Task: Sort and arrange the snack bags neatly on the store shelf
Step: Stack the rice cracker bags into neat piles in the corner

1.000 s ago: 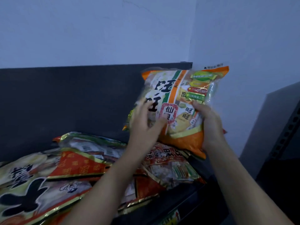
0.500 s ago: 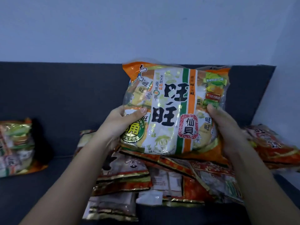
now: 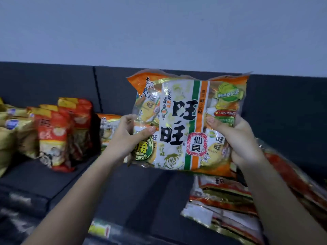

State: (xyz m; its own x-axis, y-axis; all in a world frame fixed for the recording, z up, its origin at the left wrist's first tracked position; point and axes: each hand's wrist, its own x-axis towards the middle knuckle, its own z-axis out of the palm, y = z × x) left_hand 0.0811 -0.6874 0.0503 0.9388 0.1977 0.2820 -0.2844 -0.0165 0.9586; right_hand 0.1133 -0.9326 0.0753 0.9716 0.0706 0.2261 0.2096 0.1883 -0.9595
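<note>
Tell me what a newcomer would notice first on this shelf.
First, the big orange-and-white snack bag held upright mid-frame, the left hand gripping its left edge and the right hand its right edge. Next come the red-and-yellow bags standing in a row at the left of the dark shelf, and the loose pile of bags lying flat at lower right.

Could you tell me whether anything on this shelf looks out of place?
Yes: the flat bags on the right lie overlapping and askew in a heap, while the red bags on the left stand upright.
</note>
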